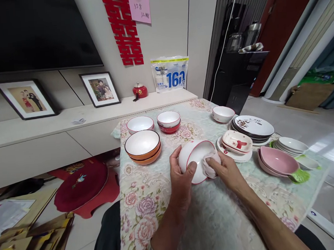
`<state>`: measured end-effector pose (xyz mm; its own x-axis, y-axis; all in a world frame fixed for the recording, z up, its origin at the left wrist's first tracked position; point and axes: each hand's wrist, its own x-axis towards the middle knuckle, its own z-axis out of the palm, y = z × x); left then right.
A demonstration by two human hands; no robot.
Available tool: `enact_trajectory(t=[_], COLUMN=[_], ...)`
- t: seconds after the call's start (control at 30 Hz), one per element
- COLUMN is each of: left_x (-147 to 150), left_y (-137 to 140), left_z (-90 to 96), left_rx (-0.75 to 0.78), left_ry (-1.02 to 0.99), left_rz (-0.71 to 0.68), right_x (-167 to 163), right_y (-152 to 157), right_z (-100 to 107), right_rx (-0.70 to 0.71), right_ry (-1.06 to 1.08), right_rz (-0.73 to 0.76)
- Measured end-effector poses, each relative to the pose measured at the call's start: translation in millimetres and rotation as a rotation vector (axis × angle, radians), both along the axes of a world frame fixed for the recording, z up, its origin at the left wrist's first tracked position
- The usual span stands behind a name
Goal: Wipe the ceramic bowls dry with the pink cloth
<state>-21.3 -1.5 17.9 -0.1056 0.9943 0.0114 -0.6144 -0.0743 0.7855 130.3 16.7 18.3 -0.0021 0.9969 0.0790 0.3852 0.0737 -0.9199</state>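
Observation:
A white bowl with a red rim [197,153] is tilted on its side above the table, its inside facing right. My left hand [182,173] grips it from the left, thumb over the rim and fingers around the outside. In my right hand [222,167] is a bunched pale cloth [210,165], pressed against the bowl's inner wall near the right rim. Left of the hands stand stacked orange bowls [142,145]. Beyond them are a white bowl with a pink rim [140,124] and a white bowl [169,119] on a red bowl [170,129].
On the right are a white bowl [223,114], stacked plates [254,125], rectangular dishes [237,141], pink dishes [279,160] and small white dishes [292,143]. A flowered tablecloth [149,205] covers the table. Behind it runs a white cabinet [106,113]; a red stool [82,183] stands left.

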Motion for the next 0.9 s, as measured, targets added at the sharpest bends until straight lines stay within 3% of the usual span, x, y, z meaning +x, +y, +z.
enact_trajectory(t=[0.07, 0.1, 0.33, 0.5, 0.73, 0.9], left_x=[-1, -2, -4, -5, -3, -7], left_y=[3, 5, 12, 17, 17, 19], left_z=[-2.0, -3.5, -9.6, -3.8, -2.9, -6.7], left_rx=[-0.016, -0.022, -0.073, -0.156, -0.202, -0.266], left_ry=[-0.062, -0.090, -0.261, -0.442, -0.519, -0.598], left_rz=[0.022, 0.032, 0.074, 0.038, -0.013, -0.159], right_x=[4, 7, 25, 21, 4, -39], right_y=[0, -1, -9, -29, -45, -40], right_z=[1, 2, 8, 22, 60, 36], right_rx=[-0.143, -0.150, 0.109, 0.307, 0.564, 0.688], right_ry=[0.059, 0.023, -0.640, -0.744, -0.818, -0.881], right_rz=[0.137, 0.187, 0.265, 0.524, 0.150, 0.179])
